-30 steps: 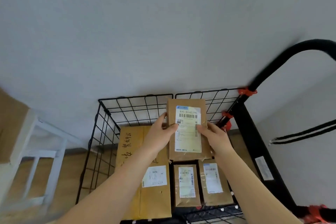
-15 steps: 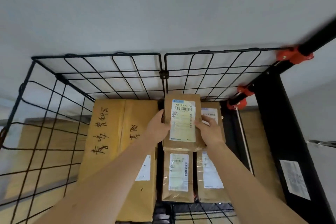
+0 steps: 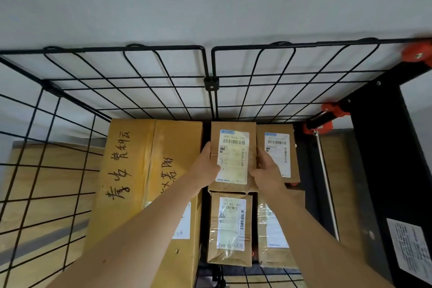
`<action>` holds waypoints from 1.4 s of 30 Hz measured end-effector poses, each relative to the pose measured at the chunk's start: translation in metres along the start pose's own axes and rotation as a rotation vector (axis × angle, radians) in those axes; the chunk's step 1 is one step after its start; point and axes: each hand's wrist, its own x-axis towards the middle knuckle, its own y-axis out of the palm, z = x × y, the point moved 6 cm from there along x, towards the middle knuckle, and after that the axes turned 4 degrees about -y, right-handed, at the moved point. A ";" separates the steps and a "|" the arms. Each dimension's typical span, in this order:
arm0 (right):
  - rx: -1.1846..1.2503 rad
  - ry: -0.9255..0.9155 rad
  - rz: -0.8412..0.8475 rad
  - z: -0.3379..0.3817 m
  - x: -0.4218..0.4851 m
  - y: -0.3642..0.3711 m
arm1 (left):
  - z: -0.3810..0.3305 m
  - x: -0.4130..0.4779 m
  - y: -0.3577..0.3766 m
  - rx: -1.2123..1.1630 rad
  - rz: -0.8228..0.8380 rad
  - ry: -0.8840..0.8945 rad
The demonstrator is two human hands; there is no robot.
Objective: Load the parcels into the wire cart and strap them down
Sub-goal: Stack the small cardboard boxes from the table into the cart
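- The left hand (image 3: pixel 208 161) grips the left long edge of a small brown parcel (image 3: pixel 233 156). Its thumb lies on the top face beside the white shipping label, and the other fingers are hidden under the edge.
- The right hand (image 3: pixel 266 170) holds the opposite long edge, closed round it with the thumb on the top face.
- The held parcel lies label-up inside the wire cart (image 3: pixel 210 82), close to its far mesh wall, at 12 o'clock from the person.
- Whether it already rests on the cart floor or hangs just above it cannot be told.
- At its 9 o'clock, just beside it, lies a large yellow carton (image 3: pixel 149 170) with black handwriting.
- At its 3 o'clock a second labelled parcel (image 3: pixel 278 152) lies flat, partly covered by the right hand.
- At its 6 o'clock is a third parcel (image 3: pixel 230 227), whose far end the held parcel overlaps.
- A fourth parcel (image 3: pixel 272 248) lies at 5 o'clock, partly under the right forearm.
- The cart's black side frame (image 3: pixel 374 147), at 3 o'clock, carries orange clips (image 3: pixel 416 55).
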 end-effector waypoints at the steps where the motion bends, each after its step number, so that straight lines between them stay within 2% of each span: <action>1: -0.016 -0.006 -0.002 0.001 0.001 0.000 | -0.002 -0.001 -0.002 -0.003 0.007 0.009; 8: -0.035 0.004 -0.038 0.014 -0.006 -0.003 | -0.011 -0.023 -0.015 -0.003 -0.063 0.211; 16: -0.014 0.117 -0.170 0.013 -0.046 -0.009 | -0.004 -0.061 -0.061 0.294 -0.153 0.334; 26: -0.111 -0.065 -0.172 0.077 -0.154 0.030 | 0.000 -0.154 -0.136 0.519 -0.262 0.550; 34: -0.025 -0.274 -0.169 0.143 -0.264 0.104 | 0.020 -0.274 -0.232 0.461 -0.409 0.748; 42: 0.077 -0.448 -0.082 0.207 -0.379 0.194 | 0.072 -0.377 -0.337 0.355 -0.541 0.833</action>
